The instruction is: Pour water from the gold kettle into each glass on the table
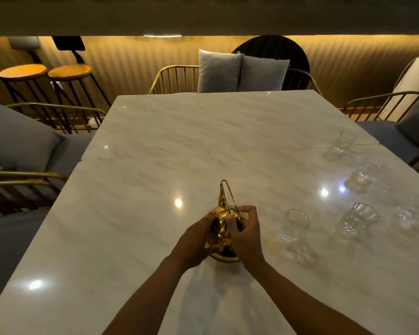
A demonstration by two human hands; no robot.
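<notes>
Still early, judging from the head view. Gold kettle (224,234) standing on the marble tabletop (203,131), near the front edge and about midway between the left and right edges, base down, thin wire handle raised and pointing toward the far edge. Left hand (195,243) wrapped against the kettle's left flank, steadying the body. Right hand (246,234) closed over the top on the right side, fingertips (230,222) pinching at the foot of the handle or the lid; cannot tell which from this angle. Not lifted, not tilted; no stream of water visible.

Five glasses seen, all toward the right edge. Nearest glass (294,224) just right of the kettle, close to the right hand. Second glass (358,218) farther right on the same line. Third glass (409,212) hard by the right edge, blurred by glare. Fourth glass (362,177) beyond these, also smeared by reflections. Farthest glass (344,142) well apart, up the right edge near the seam across the slab. All upright as far as can be told, all looking clear; fill level impossible to read in this light, though none shows an obvious waterline.

Probably nothing poured yet: a firm grasp on the kettle in preparation, then all five glasses left to serve, nearest likely first.
</notes>
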